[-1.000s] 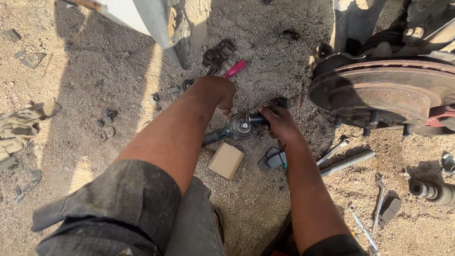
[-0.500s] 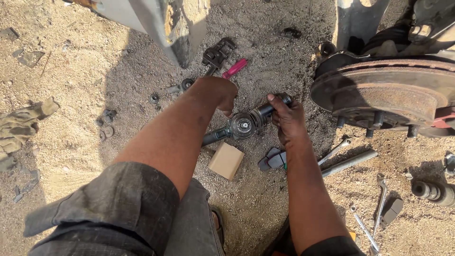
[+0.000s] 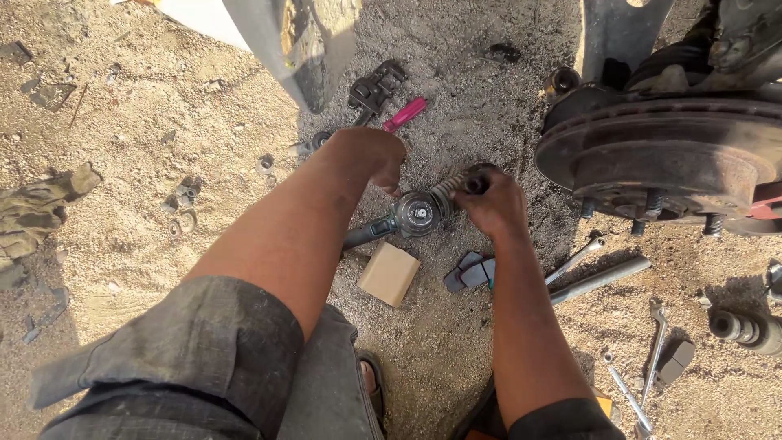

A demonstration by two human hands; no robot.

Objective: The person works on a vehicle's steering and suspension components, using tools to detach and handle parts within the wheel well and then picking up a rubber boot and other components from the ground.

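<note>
A dark angle grinder (image 3: 411, 217) is held just above the sandy ground in the middle of the view. My right hand (image 3: 489, 204) grips its side handle at the right end. My left hand (image 3: 371, 155) is closed over the top of the grinder head, its fingers curled down behind it and partly hidden. Below the grinder lie a small tan block (image 3: 389, 274) and dark brake pads (image 3: 470, 273). A rusty brake disc (image 3: 668, 159) on a wheel hub sits to the right.
A pink-handled tool (image 3: 405, 114) and a black part (image 3: 375, 88) lie beyond the hands. Wrenches (image 3: 656, 346), a metal bar (image 3: 599, 279) and a socket (image 3: 745, 328) lie at the right. Small washers (image 3: 183, 208) and a cloth (image 3: 37, 208) are at the left.
My right hand and the grinder's handle end have lifted and shifted slightly up and right. The left hand stays over the head.
</note>
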